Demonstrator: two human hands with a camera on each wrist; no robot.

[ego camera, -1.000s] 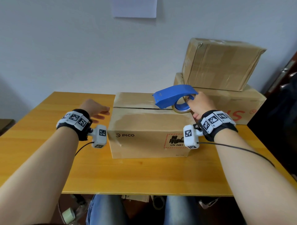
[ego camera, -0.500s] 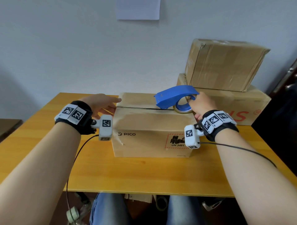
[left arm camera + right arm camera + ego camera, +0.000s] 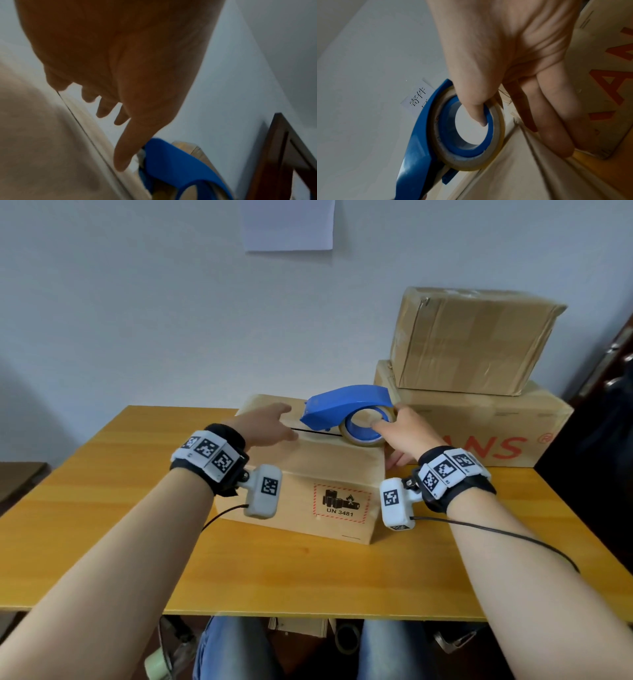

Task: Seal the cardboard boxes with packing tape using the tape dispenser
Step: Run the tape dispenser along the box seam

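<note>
The near cardboard box [image 3: 308,474] carries a red-hatched battery hazard label [image 3: 340,503] on its front face, reading "UN 3481". The lower stacked box [image 3: 479,433] shows red letters, legible as "ANS", followed by a registered-trademark sign. A wall notice [image 3: 418,99] bears the printed Chinese characters "寄件".

Blue tape dispenser [image 3: 346,405], brown box [image 3: 308,470], yellow table [image 3: 102,474]

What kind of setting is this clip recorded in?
Probably a small office or parcel-packing corner: a wooden table against a plain wall, taped cardboard boxes stacked at its back, and a blue tape dispenser on an open carton bearing a UN 3481 battery label.
</note>
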